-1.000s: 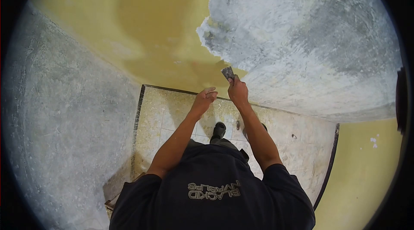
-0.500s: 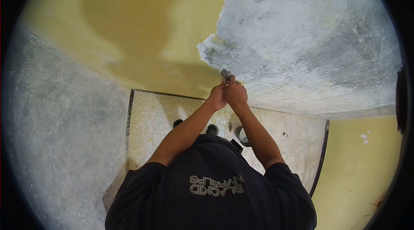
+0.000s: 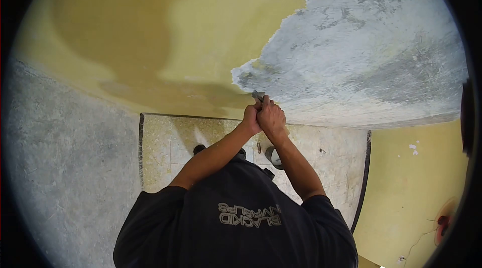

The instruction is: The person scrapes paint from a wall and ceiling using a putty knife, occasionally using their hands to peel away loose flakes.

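Scraper [image 3: 258, 95] jutting ahead of gripping right hand [image 3: 271, 119], left hand [image 3: 252, 119] against it, left's hold unclear

The left hand [image 3: 251, 119] and right hand [image 3: 271, 119] hide most of the scraper [image 3: 258, 95]; the right forearm [image 3: 297, 163] covers partly a container [image 3: 275, 159].

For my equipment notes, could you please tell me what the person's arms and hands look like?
The left hand and right hand are bare, without gloves. The left sleeve and right sleeve are short, dark and loose, leaving the forearms uncovered. The shirt bears pale lettering.
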Demonstrator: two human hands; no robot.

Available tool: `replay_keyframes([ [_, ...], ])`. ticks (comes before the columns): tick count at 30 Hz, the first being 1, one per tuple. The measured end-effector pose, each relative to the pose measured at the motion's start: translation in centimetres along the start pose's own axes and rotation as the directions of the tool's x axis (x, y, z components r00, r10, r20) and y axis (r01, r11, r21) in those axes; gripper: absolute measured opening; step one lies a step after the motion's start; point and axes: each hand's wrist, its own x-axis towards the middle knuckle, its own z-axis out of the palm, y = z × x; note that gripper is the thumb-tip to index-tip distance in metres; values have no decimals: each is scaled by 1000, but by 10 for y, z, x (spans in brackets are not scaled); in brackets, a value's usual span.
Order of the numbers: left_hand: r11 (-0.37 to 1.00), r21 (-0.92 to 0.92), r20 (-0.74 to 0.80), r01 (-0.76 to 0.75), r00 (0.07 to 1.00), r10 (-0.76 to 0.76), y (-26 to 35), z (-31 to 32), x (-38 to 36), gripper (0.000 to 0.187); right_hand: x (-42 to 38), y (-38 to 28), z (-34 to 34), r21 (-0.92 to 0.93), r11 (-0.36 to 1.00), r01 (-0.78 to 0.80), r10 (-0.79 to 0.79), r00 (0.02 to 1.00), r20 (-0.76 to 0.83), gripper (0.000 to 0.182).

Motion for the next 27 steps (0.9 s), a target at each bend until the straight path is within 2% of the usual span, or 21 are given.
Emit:
replay_keyframes([
  [5,1000,0,-9,21,1000,-21,1,-2,2,29,-6,7,6,-8,1000,28,-28,1000,-5,17],
  [6,1000,-1,-11,20,1000,-20,-4,-1,2,29,-10,10,4,-2,1000,-11,11,1000,-15,17],
  [8,996,59,-111,61,992,-54,-12,5,9,29,-4,12,-1,3,999,-39,39,999,-37,18],
  [15,1000,-1,-15,15,1000,-15,7,-8,1,30,1,5,24,-12,1000,0,0,1000,-10,21],
  [20,997,70,-114,40,993,-32,-5,-11,9,37,-1,13,17,9,1000,-20,20,1000,-9,21],
  [24,998,53,-26,32,999,-31,4,-13,4,38,1,15,26,0,999,43,-43,999,-19,23],
  [25,998,65,-56,18,998,-14,8,-12,-2,38,4,13,32,-14,997,78,-78,997,-27,25],
  [27,997,73,-87,-1,996,7,9,-16,1,37,4,10,29,-8,999,42,-42,999,10,22],
])
